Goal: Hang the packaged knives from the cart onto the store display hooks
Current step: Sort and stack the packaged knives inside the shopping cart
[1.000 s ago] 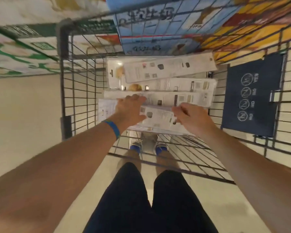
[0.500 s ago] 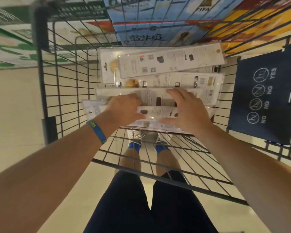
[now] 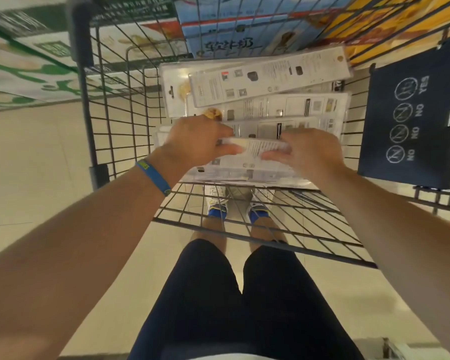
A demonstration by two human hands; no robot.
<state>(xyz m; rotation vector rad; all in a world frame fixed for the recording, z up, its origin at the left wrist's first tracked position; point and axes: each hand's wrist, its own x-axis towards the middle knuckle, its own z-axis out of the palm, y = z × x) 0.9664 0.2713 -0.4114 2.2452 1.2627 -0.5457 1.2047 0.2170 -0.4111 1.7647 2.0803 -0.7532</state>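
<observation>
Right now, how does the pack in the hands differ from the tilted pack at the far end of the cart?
The held pack is gripped by the left hand and right hand; the far pack lies untouched on the pile. The held pack looks blurred and roughly level; the far pack is sharp and tilted. Both are long, flat, white packs in the cart.
</observation>
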